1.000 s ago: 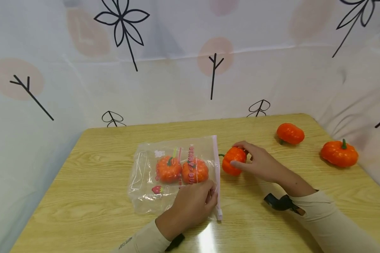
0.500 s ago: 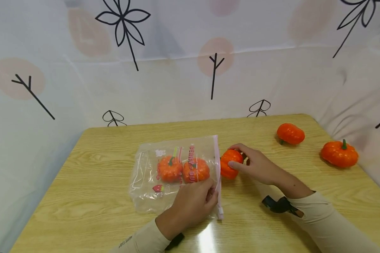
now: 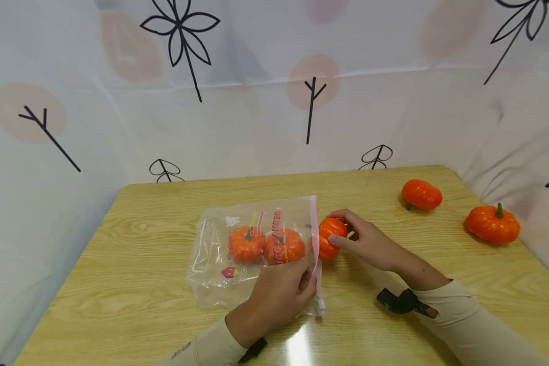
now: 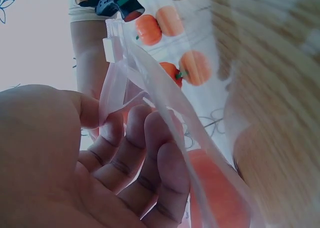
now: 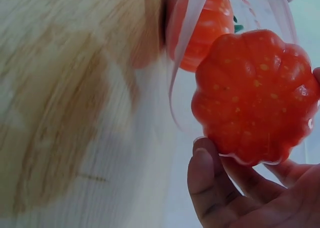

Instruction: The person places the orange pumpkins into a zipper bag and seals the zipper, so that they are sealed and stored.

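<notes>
A clear zip bag (image 3: 212,254) with pink and red print lies on the table, its pink-edged mouth facing right. Inside sit two orange toy pumpkins, one on the left (image 3: 246,246) and one nearer the mouth (image 3: 287,248). My left hand (image 3: 279,292) pinches the bag's edge between thumb and fingers; in the left wrist view the mouth gapes beside the white slider (image 4: 112,49). With thumb and fingers, my right hand (image 3: 372,245) grips a third pumpkin (image 3: 334,235), its stem side partly within the mouth. The right wrist view shows this pumpkin's ribbed underside (image 5: 255,98).
Two more orange pumpkins rest at the table's right side, one tipped over (image 3: 422,194) and one upright (image 3: 492,224). The wooden table (image 3: 119,264) backs onto a white cloth (image 3: 238,127) with black plant drawings.
My right hand has moved the held pumpkin left, from just outside the bag to partly inside its mouth. The left hand keeps its pinch, and the mouth's edges now stand apart.
</notes>
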Available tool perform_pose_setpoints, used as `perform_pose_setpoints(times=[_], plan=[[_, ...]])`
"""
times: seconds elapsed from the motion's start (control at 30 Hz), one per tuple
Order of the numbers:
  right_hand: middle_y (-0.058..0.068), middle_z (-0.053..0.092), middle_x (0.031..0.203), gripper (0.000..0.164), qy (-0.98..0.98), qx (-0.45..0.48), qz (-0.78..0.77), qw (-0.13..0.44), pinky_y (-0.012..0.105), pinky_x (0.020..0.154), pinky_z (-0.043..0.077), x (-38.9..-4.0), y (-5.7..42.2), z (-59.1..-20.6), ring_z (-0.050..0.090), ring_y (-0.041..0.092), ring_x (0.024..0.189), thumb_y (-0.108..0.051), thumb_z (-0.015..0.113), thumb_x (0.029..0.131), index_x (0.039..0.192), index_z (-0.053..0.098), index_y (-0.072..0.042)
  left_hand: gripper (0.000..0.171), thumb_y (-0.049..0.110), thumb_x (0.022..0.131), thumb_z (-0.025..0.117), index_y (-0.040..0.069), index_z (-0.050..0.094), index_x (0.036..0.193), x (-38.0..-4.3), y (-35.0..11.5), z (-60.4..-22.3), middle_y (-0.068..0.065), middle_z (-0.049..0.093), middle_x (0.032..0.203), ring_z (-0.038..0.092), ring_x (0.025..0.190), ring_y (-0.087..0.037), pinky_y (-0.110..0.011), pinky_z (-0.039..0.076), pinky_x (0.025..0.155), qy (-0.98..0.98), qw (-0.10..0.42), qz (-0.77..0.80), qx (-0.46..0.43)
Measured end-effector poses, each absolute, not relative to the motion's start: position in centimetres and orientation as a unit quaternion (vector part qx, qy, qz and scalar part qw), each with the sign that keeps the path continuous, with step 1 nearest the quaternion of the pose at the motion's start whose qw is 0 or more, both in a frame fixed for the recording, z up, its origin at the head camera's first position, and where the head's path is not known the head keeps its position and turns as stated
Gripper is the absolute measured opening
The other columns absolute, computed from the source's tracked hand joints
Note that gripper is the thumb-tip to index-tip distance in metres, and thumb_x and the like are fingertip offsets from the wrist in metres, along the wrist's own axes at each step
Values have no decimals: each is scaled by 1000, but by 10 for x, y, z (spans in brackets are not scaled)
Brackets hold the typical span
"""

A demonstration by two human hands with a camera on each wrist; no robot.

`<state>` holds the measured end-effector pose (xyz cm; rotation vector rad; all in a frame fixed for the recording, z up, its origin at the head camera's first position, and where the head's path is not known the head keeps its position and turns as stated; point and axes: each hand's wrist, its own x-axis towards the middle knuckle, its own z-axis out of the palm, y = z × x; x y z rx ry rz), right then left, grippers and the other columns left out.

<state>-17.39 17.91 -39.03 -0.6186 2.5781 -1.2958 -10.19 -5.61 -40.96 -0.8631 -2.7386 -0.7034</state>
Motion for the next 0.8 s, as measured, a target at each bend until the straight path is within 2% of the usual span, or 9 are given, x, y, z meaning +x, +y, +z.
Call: perform_pose_setpoints(times=[0.63,0.8], plan=[[9,59,122,49,845,-227,-469,119,30,82,52,-172,174,-398,57,27,104,-28,65,96,139,44,-13,15,22,90,64,22,54,78,-102,-56,-411,16,38,61,30,52,5,-11,19,48,-913,137,-227,-309],[9,59,127,51,841,-231,-474,121,29,87,53,-172,173,-401,61,26,110,-28,66,96,140,44,-14,17,22,89,64,22,53,77,-102,-56,-411,16,38,61,30,52,5,-11,18,48,-912,138,-229,-312]])
